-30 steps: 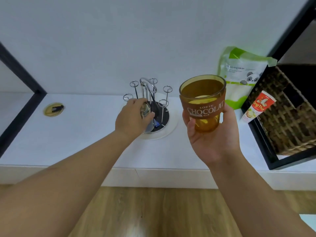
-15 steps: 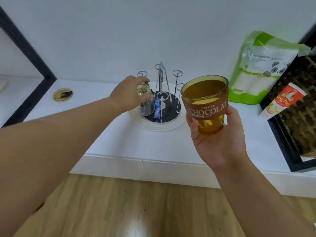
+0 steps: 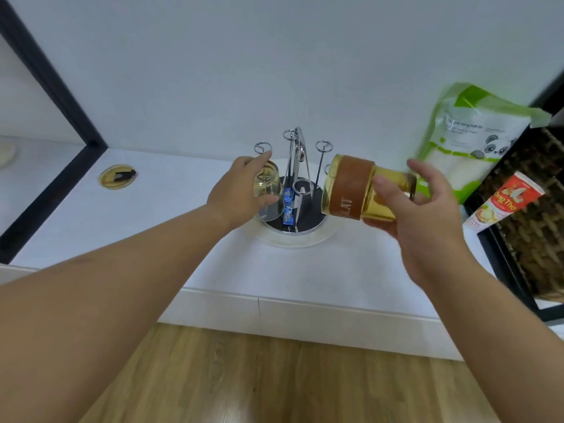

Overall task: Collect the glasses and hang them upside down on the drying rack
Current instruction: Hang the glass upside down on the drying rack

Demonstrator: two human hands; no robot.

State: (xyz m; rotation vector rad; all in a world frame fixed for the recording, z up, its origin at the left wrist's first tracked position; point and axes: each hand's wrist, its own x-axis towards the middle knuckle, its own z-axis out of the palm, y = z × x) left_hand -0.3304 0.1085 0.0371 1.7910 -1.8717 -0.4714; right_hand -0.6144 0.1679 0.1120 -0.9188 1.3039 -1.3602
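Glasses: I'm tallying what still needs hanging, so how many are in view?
2. A small clear glass sits upside down on the drying rack under the left hand; an amber glass lies tilted sideways in the right hand. Others may be hidden.

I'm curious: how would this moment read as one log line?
left hand: holding clear glass on drying rack | right hand: tilting amber glass sideways

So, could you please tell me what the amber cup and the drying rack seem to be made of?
Amber cup: translucent yellow-brown glass or hard plastic, glossy; light passes through, and a matte brown band wraps it. I cannot tell which.
Drying rack: thin polished metal wire, probably chromed steel, judging by bright reflections on its loops, over a dark shiny base.
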